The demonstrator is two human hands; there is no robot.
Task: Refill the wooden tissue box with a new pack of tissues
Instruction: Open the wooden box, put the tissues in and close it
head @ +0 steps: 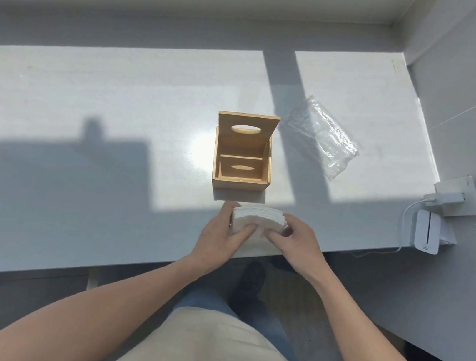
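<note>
The wooden tissue box (241, 181) stands on the white counter with its hinged lid (247, 126) tipped up and back; the inside looks hollow, with an oval slot visible in the lid and in an inner panel. Just in front of it, near the counter's front edge, a white stack of tissues (256, 217) is held between both hands. My left hand (222, 233) grips its left side, fingers across the front. My right hand (295, 241) grips its right side. The stack is bare, without wrapper.
A crumpled clear plastic wrapper (320, 135) lies right of the box. On the right wall are a socket with a white plug (450, 196) and a white device (426, 233) with a cable. The counter's front edge (125, 262) runs just below my hands.
</note>
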